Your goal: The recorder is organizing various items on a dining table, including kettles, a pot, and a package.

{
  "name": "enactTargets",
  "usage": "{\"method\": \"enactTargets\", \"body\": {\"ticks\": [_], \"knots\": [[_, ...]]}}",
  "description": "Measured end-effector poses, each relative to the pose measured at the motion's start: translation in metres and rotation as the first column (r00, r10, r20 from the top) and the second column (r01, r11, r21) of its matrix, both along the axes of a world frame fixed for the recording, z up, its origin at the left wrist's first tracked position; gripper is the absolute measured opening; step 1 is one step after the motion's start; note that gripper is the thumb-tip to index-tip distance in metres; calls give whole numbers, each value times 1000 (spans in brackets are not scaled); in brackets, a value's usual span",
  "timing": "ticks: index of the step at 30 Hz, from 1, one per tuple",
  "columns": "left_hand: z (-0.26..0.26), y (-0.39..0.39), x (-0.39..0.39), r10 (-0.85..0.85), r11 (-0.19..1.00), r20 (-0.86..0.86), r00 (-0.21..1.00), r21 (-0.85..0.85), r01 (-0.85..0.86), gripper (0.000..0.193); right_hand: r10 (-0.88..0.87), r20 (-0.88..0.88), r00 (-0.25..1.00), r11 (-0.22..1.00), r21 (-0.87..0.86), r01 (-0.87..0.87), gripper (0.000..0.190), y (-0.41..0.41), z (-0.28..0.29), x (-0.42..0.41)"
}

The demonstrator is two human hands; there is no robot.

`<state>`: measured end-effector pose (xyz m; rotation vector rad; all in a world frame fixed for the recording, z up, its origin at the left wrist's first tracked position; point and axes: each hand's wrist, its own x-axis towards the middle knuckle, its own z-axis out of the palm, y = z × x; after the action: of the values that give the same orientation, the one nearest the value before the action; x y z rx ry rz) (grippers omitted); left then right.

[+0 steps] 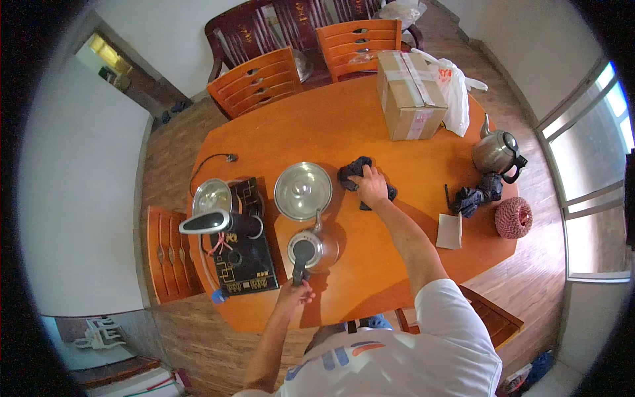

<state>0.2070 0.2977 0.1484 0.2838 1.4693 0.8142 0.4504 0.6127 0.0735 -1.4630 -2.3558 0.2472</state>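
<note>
A steel kettle (325, 248) with a black handle is near the front edge of the wooden table (317, 124); my left hand (296, 295) grips that handle, and the spout points away from me. Farther off, my right hand (369, 184) is closed over a bunched dark cloth (353, 173) on the tabletop, part of which spreads out under the wrist. Between the cloth and the appliances on the left is a round, shiny metal lid or pan with a central knob (302, 191), just beyond the kettle's spout.
An induction cooker (248, 268), a metal bowl (212, 198) and a black-and-silver appliance (206, 222) stand left. At right are a second kettle (496, 151), dark cloth (469, 201), white paper (449, 231) and a twine ball (513, 218). Behind are a taped carton (412, 97) and plastic bag (454, 99).
</note>
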Motion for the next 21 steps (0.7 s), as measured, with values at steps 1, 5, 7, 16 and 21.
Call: {"method": "enactTargets", "body": {"ticks": [1, 5, 7, 16, 21], "knots": [[7, -3, 6, -12, 1000, -10, 1000, 0, 12, 17, -52, -7, 999, 998, 26, 52, 38, 15, -3, -3], [7, -21, 17, 148, 985, -49, 988, 92, -143, 26, -152, 15, 988, 988, 25, 152, 37, 68, -8, -12], [6, -24, 18, 180, 981, -66, 982, 83, -174, 30, -174, 31, 984, 985, 26, 173, 36, 79, -6, -13], [-3, -57, 3, 180, 979, -60, 982, 109, -173, 37, -464, 53, 884, 884, -41, 466, 38, 35, -7, 88], [-9, -68, -4, 85, 992, -9, 996, 91, -84, 33, -532, 130, 837, 845, 12, 535, 39, -43, 0, 110]]}}
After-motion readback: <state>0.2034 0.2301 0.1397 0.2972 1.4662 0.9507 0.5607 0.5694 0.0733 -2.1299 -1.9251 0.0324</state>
